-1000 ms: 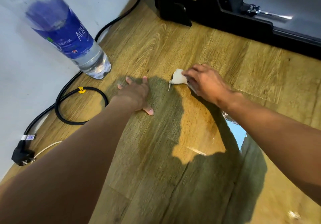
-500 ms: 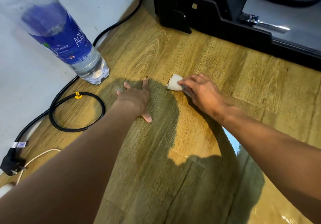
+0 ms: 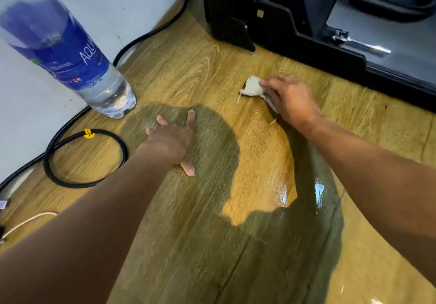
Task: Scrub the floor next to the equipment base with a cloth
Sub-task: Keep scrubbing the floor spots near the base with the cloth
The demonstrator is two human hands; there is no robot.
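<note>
My right hand (image 3: 289, 98) grips a small white cloth (image 3: 251, 88) and presses it onto the wood-pattern floor (image 3: 200, 72), a short way in front of the black equipment base (image 3: 283, 28). Most of the cloth is hidden under my fingers; only its left end sticks out. My left hand (image 3: 173, 141) lies flat on the floor with fingers spread, left of the cloth and apart from it. A wet shine (image 3: 280, 190) shows on the boards below my right forearm.
A large water bottle (image 3: 70, 56) with a blue label stands at the left by the white wall (image 3: 122, 2). A black cable (image 3: 87, 157) loops on the floor beside it and runs along the wall. A thin white cord (image 3: 28, 221) lies at the far left.
My right hand has slid the cloth a little up and to the right, closer to the equipment base. My left hand stays planted flat on the floor.
</note>
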